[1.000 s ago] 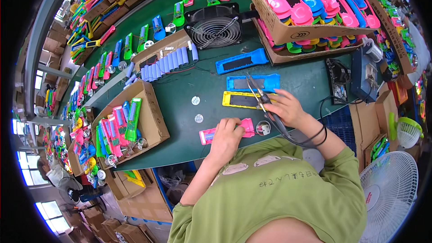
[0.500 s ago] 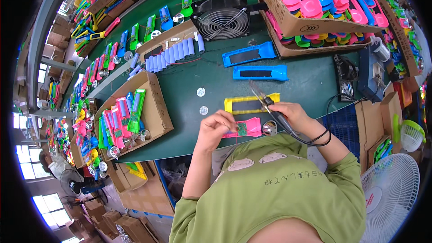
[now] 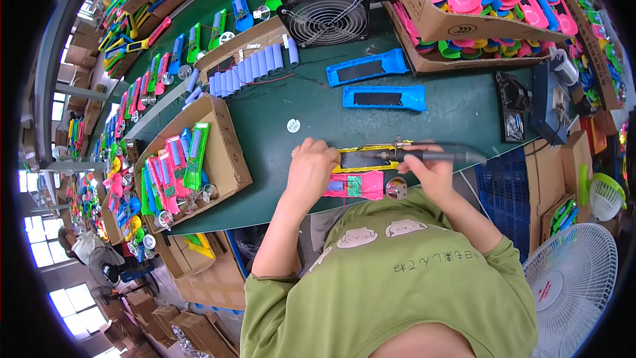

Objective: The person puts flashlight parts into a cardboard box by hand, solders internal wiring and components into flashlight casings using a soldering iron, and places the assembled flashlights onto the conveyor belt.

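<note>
My right hand [image 3: 427,169] grips a soldering iron [image 3: 434,156], its cable side blurred by motion and its tip end pointing left over a yellow plastic casing [image 3: 371,167]. At the left end of that casing, my left hand [image 3: 313,162] has its fingers drawn together, palm down. A sliver of white shows at its edge; what the fingers hold is hidden. Nearer to me lies a pink casing [image 3: 374,184] with a purple battery [image 3: 336,186] and a green circuit board [image 3: 355,186] in it. A shiny round reflector [image 3: 396,188] sits at its right end.
Two blue casings [image 3: 384,98] and a white round disc [image 3: 293,125] lie beyond my hands. A black fan [image 3: 326,16] stands at the back, beside a row of batteries [image 3: 248,73]. Cardboard boxes [image 3: 232,152] of casings flank the bench. A solder spool [image 3: 563,69] is at right.
My left hand has moved from the pink casing up to the yellow casing's left end, covering where the nearer white disc lay. The soldering iron has swung from upright-slanted to nearly level.
</note>
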`<action>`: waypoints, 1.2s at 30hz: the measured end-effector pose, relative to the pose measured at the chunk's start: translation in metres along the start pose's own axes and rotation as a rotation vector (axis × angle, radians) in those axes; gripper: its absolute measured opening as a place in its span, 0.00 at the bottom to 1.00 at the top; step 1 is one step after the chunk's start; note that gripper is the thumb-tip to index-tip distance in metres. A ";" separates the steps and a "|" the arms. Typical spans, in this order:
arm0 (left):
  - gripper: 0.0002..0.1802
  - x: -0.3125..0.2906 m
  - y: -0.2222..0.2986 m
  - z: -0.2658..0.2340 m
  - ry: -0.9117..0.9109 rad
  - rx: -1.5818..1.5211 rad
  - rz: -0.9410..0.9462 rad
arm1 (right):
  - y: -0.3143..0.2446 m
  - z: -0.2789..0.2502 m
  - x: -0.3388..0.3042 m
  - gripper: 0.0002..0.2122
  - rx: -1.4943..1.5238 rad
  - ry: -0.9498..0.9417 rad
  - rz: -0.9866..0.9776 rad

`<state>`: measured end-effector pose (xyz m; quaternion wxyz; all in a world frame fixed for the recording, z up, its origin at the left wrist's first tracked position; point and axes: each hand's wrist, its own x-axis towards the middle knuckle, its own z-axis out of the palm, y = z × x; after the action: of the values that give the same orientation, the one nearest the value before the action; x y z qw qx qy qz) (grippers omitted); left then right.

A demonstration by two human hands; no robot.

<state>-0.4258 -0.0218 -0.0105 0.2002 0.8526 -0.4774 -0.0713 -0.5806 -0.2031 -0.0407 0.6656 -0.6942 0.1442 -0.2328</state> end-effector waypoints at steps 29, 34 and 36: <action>0.03 0.010 0.000 0.014 -0.061 0.112 -0.026 | 0.011 0.012 -0.001 0.06 0.353 0.027 0.335; 0.03 0.009 0.000 0.013 -0.064 0.142 -0.046 | -0.005 -0.006 -0.005 0.10 -0.085 0.022 -0.171; 0.03 0.010 0.001 0.012 -0.064 0.145 -0.048 | -0.002 -0.019 -0.005 0.16 -0.431 -0.083 -0.446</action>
<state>-0.4255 -0.0340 -0.0200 0.1207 0.8732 -0.4671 -0.0687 -0.5949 -0.2170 -0.0396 0.4410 -0.8428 0.0071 -0.3085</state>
